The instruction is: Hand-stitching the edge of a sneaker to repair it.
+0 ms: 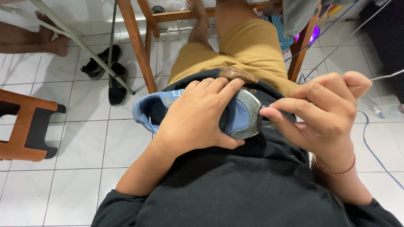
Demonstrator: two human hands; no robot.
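My left hand (198,122) is wrapped over a blue shoe (235,115) held on my lap against my black shirt (252,185); fingers (219,86) curled across the top of it, thumb hooked under the toe end, so a closed grip on the shoe. Shoe lies sideways: grey toe cap (250,111) points to my right, heel opening (147,111) sticks out to my left past the wrist. My right hand (324,113) sits just beside the toe cap, fingers mostly folded in, index and thumb pinched together at the tip close to the cap. Something thin may be in that pinch, too small to tell. Red cord bracelet (336,170) on that wrist. Tan shorts (240,46) beyond the shoe. On the white tile floor (75,138): pair of black shoes (107,71) to my left, near wooden chair legs (136,46); wooden stool (27,126) further left. Another person's bare foot (52,40) at top left. Blue cable (376,155) trails over the floor on my right.
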